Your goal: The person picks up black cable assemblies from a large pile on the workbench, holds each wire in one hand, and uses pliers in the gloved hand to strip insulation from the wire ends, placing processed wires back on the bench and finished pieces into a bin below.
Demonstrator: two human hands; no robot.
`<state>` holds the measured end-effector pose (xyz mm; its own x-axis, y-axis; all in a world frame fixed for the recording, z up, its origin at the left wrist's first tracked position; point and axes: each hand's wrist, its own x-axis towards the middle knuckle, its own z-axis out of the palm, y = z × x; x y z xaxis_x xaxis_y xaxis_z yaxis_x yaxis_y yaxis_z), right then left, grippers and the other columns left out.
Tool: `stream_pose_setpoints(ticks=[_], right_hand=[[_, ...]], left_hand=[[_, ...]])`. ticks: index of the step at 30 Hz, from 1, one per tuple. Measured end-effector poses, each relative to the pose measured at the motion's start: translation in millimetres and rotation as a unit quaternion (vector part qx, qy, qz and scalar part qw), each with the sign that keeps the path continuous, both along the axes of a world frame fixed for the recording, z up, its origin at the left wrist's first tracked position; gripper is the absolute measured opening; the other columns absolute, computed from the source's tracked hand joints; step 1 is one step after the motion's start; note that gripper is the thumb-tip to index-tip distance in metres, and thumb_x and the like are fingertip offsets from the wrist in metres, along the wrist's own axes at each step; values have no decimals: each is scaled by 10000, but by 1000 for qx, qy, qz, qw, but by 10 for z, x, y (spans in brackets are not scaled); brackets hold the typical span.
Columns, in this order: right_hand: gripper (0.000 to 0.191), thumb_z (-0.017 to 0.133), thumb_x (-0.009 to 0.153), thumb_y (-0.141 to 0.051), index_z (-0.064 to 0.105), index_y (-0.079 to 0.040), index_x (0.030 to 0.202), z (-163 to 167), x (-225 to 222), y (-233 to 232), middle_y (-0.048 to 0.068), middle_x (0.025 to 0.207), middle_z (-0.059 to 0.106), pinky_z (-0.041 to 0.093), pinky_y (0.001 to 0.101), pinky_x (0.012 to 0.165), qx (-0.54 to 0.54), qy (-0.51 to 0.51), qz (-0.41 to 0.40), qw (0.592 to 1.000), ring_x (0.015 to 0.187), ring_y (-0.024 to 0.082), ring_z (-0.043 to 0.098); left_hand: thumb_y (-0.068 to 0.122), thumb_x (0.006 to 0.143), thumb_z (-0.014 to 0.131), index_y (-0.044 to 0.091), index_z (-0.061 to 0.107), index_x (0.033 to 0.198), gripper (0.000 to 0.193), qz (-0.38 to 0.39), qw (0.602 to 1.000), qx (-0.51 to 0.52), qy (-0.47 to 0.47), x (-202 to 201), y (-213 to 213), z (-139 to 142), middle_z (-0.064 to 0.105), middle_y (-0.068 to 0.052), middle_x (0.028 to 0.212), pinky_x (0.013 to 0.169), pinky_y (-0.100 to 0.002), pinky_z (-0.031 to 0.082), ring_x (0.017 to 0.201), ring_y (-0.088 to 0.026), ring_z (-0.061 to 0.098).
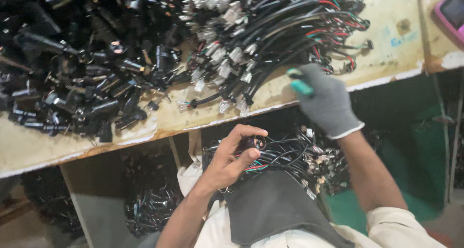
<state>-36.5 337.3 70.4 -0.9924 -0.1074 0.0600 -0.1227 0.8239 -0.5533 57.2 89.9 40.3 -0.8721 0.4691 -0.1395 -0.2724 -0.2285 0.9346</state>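
My bare left hand [236,154] is closed around a small black connector part [251,142] with thin wires trailing from it, held just below the table edge over my lap. My right hand [323,100] wears a grey knit glove and grips a green-handled tool [300,85] at the table's front edge, beside a heap of black cables with white plugs [244,40]. A bundle of black cable harnesses with red and green wires [295,158] lies across my lap on a dark apron [273,207].
A worn wooden table [386,45] carries a pile of black plastic connector parts [82,69] at the left. A pink device [452,14] sits at the far right corner. More cables lie in a heap under the table [150,204].
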Motion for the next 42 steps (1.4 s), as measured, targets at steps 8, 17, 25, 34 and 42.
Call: stream_pose_setpoints(ticks=[8, 17, 25, 34, 42], right_hand=[[140, 759, 812, -164, 664, -196, 910, 223, 470, -258, 26, 776, 619, 459, 409, 550, -50, 60, 314, 946, 653, 259, 613], [83, 640, 931, -167, 600, -96, 916, 40, 554, -275, 60, 785, 595, 496, 381, 622, -252, 12, 121, 960, 686, 217, 595], [243, 578, 980, -265, 465, -150, 799, -185, 673, -544, -18, 653, 353, 284, 337, 540, -799, -86, -65, 592, 551, 130, 311], [118, 536, 1001, -162, 539, -125, 888, -243, 135, -475, -44, 682, 407, 314, 289, 576, -776, -82, -81, 620, 580, 96, 356], [191, 671, 921, -5, 599, -36, 1096, -358, -488, -431, -10, 855, 579, 439, 231, 616, -530, -74, -55, 843, 696, 55, 544]], left_hand=[[346, 1095, 563, 40, 641, 1272, 361, 24, 999, -18, -37, -46, 52, -16, 610, 56, 838, 621, -210, 443, 711, -22, 531], [353, 1058, 570, 78, 560, 1213, 315, 23, 969, 113, -220, -63, 221, -95, 474, 55, 734, 477, -189, 287, 569, -9, 367], [342, 1066, 607, 48, 560, 1220, 335, 9, 970, 160, -183, -26, 240, -197, 507, 31, 815, 514, -207, 302, 661, -30, 434], [332, 1084, 664, -34, 474, 1491, 579, -47, 990, 104, -79, -105, 147, 120, 565, -10, 892, 639, -265, 383, 754, -101, 504], [312, 941, 650, -46, 257, 1621, 863, -261, 891, -288, 234, -177, 254, 589, 702, -176, 1018, 664, -455, 526, 821, -387, 677]])
